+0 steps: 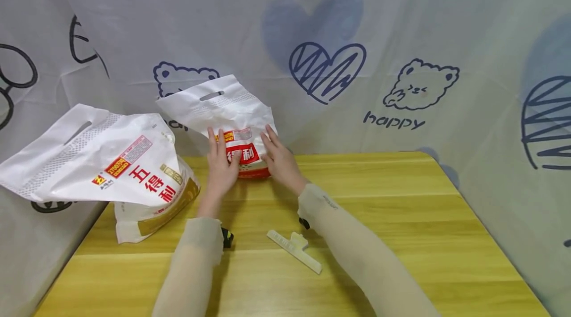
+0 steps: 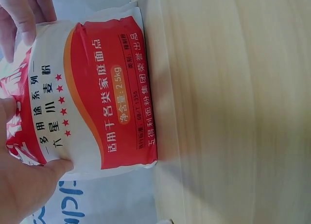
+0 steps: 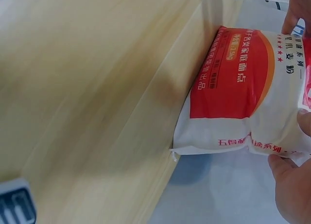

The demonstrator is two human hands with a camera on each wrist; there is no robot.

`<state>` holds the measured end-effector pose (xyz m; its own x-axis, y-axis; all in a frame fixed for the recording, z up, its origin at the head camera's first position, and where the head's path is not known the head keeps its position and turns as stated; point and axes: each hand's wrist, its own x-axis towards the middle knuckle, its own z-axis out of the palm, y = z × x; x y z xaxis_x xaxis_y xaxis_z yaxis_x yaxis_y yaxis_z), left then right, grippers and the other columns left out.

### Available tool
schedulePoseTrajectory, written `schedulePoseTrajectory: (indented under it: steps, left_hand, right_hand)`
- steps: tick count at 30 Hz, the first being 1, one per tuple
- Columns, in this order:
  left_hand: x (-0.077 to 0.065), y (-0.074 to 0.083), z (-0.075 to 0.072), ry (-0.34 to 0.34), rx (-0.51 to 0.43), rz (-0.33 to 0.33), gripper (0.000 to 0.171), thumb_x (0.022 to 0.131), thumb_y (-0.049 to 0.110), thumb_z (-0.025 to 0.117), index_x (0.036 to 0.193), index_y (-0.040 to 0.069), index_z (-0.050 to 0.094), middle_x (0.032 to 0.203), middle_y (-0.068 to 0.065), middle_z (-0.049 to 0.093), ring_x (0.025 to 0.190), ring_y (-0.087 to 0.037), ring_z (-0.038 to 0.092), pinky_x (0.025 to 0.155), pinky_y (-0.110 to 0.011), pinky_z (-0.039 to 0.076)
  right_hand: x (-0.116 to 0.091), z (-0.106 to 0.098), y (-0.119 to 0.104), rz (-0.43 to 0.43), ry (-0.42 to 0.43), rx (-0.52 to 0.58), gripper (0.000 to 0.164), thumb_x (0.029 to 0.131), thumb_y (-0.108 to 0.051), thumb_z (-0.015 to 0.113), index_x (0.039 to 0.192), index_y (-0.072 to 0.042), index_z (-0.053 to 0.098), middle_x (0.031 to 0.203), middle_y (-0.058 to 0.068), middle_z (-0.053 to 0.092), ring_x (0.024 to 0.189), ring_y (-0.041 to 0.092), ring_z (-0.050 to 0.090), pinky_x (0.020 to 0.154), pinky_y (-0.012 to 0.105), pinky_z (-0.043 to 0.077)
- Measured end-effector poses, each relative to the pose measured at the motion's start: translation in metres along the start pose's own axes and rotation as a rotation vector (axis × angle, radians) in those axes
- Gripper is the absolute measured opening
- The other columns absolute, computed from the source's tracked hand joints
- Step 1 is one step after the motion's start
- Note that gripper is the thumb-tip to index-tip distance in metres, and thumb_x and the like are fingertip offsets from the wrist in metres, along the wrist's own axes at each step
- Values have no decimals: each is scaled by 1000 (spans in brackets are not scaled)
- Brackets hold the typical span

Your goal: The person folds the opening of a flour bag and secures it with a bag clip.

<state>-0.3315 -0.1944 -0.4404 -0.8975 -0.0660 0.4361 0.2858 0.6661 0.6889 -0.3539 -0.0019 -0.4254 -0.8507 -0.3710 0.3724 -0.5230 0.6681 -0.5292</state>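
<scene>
Left hand: grip wide, fingers laid fairly straight on the red bag, left side of its front.
Right hand: grip wide, fingers against its right side.
Red bag: upright at the surface's far edge, between both hands.
Gold bag: left, top flopped leftward.
Clip: between the sleeves.

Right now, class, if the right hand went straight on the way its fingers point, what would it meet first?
The right hand touches the bag with the red base, so that would likely come first; the patterned cloth lies behind, at a depth I can't judge.
</scene>
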Motion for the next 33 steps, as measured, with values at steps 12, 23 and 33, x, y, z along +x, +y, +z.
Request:
schedulePoseTrajectory:
  steps: [12,23,33]
  left_hand:
    - [-6,24,22,-23,-1,15,80,108,25,55,168,11,3,172,-5,-21,157,-47,6,121,-68,19]
    - [-13,49,46,-67,0,35,80,108,26,54,168,11,3,172,-5,-23,146,-47,25,115,-65,33]
    - [-24,79,69,-94,-5,55,80,108,24,56,168,10,4,172,-6,-23,150,-50,20,117,-64,32]
  right_hand:
    - [-17,-20,21,23,13,21,67,106,-15,60,164,-10,27,175,-3,8,155,25,28,123,35,29]
    - [-41,-44,45,-26,73,26,66,104,-12,63,161,-3,32,174,5,15,153,31,32,122,42,31]
    - [-70,-70,61,15,84,-1,65,104,-13,62,161,-4,32,174,4,15,153,32,32,122,45,32]
